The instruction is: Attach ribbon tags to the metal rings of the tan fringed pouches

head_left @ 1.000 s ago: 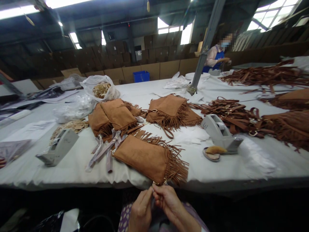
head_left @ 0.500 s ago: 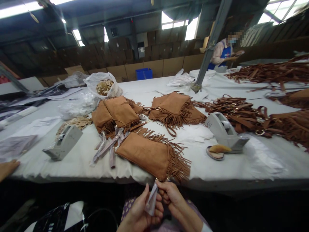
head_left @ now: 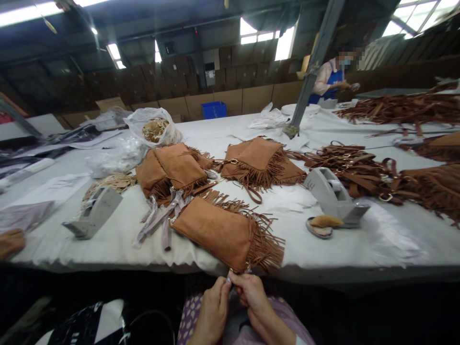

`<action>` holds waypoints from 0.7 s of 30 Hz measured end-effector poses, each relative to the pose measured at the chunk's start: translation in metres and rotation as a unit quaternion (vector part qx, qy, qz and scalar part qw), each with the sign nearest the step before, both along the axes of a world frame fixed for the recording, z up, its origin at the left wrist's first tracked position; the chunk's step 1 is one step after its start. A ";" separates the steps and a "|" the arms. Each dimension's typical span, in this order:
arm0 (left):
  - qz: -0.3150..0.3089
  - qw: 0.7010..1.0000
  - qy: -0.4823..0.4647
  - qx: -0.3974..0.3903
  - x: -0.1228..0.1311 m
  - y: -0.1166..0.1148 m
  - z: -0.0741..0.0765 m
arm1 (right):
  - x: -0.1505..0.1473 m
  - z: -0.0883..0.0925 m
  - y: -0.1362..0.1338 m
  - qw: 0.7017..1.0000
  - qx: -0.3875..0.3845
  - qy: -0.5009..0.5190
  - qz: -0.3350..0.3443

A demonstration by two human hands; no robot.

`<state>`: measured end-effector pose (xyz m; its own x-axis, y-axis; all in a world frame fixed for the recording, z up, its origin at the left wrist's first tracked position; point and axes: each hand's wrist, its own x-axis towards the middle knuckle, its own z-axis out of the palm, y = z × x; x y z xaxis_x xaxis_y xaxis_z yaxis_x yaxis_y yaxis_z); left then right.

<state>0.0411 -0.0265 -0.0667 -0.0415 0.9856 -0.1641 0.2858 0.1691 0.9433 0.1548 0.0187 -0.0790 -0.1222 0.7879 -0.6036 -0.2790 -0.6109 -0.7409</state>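
Observation:
A brown suede-look fringed bag (head_left: pixel 215 227) lies at the table's front edge, fringe to the right, with a small metal ring at its near corner. Just below that corner my left hand (head_left: pixel 214 304) and my right hand (head_left: pixel 253 293) meet, both closed with fingertips pinched together. Between them only a sliver of the thin whitish plastic sleeve (head_left: pixel 229 278) shows; the fingers hide the rest. Several plastic-wrapped straps (head_left: pixel 158 224) lie at the bag's left side.
More fringed bags (head_left: pixel 264 160) lie behind, with a tape dispenser (head_left: pixel 95 211) at left and another tape dispenser (head_left: pixel 334 199) at right. Brown straps (head_left: pixel 352 167) are heaped at right. Another person's hand (head_left: pixel 11 243) rests at the left edge; a person (head_left: pixel 328 79) stands far right.
My left hand has turned and closed up against my right, covering most of the plastic sleeve that showed across its palm. The other person's hand at left has shifted onto the table edge.

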 end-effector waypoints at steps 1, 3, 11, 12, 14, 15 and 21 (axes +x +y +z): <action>0.000 0.999 -0.030 -0.015 0.002 0.001 -0.001 | 0.000 0.000 0.000 1.000 0.003 -0.004 -0.004; 0.008 0.993 -0.106 -0.056 0.005 0.005 -0.002 | 0.000 0.000 0.000 1.000 0.011 -0.009 -0.006; 0.039 0.972 -0.187 -0.140 0.009 0.012 0.007 | 0.000 0.000 0.001 1.000 0.009 -0.002 -0.012; 0.036 0.974 -0.183 -0.131 0.008 0.011 0.007 | 0.000 0.000 0.000 1.000 0.013 -0.004 -0.014; 0.030 0.975 -0.179 -0.127 0.007 0.012 0.004 | 0.001 -0.001 -0.002 1.000 0.020 -0.009 -0.015; 0.026 0.976 -0.177 -0.127 0.007 0.012 0.002 | 0.002 -0.002 -0.004 1.000 0.023 -0.009 -0.012; 0.020 0.985 -0.130 -0.112 0.004 0.016 -0.015 | 0.024 0.000 0.001 0.985 0.055 -0.028 0.161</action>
